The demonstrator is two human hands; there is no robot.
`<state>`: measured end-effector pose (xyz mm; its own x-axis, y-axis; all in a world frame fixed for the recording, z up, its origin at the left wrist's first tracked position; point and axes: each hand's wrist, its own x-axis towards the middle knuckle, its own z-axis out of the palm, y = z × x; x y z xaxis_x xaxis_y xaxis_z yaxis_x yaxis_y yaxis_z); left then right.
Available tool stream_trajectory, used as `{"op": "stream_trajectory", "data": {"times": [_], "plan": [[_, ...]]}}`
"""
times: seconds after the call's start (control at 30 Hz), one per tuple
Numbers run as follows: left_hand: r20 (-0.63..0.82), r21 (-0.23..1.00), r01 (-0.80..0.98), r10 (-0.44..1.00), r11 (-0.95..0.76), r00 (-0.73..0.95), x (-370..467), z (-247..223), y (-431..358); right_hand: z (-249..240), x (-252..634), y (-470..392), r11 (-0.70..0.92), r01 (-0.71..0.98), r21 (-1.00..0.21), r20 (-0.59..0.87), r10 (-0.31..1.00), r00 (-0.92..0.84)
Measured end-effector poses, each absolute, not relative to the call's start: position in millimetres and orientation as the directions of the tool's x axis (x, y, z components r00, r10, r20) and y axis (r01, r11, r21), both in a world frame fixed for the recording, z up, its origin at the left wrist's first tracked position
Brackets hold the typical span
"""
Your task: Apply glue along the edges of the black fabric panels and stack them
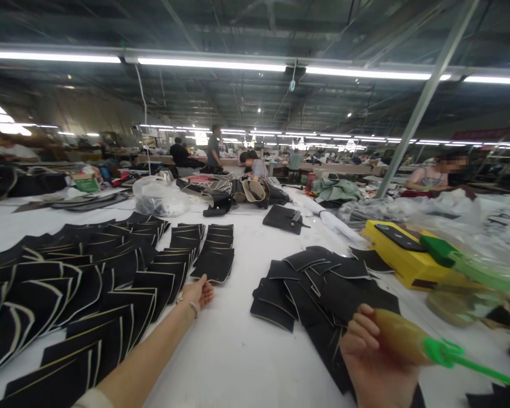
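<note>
My left hand (198, 293) is at the near edge of a black panel (215, 265) with a pale edge, its fingers closed at the panel's corner. That panel lies at the front of a short overlapping row. Raised over the right side of the table, my right hand (376, 362) grips a squeeze bottle (402, 338) of amber liquid with a green cap and long green nozzle, which points right. Beneath it spreads a loose pile of black panels (310, 283). Many more black panels (123, 269) lie fanned in rows on the left.
A yellow box (402, 260) carries a phone (399, 237) and a green item. Beside it stands a green-rimmed clear tub (463, 294). Plastic bags (446, 209) lie behind. A black flap piece (284, 219) rests mid-table on the white surface (221, 351). Several people work farther back.
</note>
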<state>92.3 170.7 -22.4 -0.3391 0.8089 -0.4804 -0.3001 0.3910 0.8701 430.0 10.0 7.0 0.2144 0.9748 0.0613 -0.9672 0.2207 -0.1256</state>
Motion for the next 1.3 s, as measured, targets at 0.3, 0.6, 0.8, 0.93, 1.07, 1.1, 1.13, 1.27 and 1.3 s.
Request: {"op": "stream_trajectory", "data": {"times": [0.3, 0.6, 0.8, 0.93, 1.07, 1.1, 1.13, 1.27, 1.3], "plan": [[-0.012, 0.865, 0.495, 0.983, -0.083, 0.186, 156, -18, 113, 15, 415, 9, 0.203, -0.954, -0.220, 0.071, 0.979, 0.192], [0.225, 0.145, 0.717, 0.729, -0.682, 0.647, 195, -34, 122, 12, 417, 11, 0.199, -0.946, -0.255, 0.083, 0.980, 0.184], [0.307, 0.297, 0.776, 0.825, -0.557, 0.475, 157, 22, 116, 11, 418, 11, 0.232, -0.935, -0.267, 0.086, 0.972, 0.217], [-0.043, 0.738, 0.615, 0.890, -0.278, 0.454, 104, 58, 104, 11, 415, 10, 0.207, -0.932, -0.298, 0.056, 0.978, 0.199], [-0.311, 0.633, 0.765, 0.865, -0.120, 0.394, 69, 55, 87, 8, 410, 11, 0.168, -0.902, -0.398, 0.045, 0.986, 0.163], [-0.272, 0.526, 0.838, 0.904, -0.148, 0.330, 67, 49, 80, 7, 409, 12, 0.160, -0.889, -0.430, 0.042, 0.987, 0.158], [-0.186, 0.409, 0.897, 0.947, -0.168, 0.262, 67, 43, 71, 6, 407, 13, 0.153, -0.874, -0.461, 0.036, 0.987, 0.154], [-0.011, 0.217, 0.968, 0.991, -0.128, 0.133, 85, 16, 29, 2, 399, 16, 0.118, -0.834, -0.540, 0.009, 0.991, 0.135], [-0.068, 0.245, 0.963, 0.988, -0.116, 0.136, 90, 11, 19, 1, 396, 16, 0.109, -0.830, -0.547, 0.004, 0.992, 0.128]]}}
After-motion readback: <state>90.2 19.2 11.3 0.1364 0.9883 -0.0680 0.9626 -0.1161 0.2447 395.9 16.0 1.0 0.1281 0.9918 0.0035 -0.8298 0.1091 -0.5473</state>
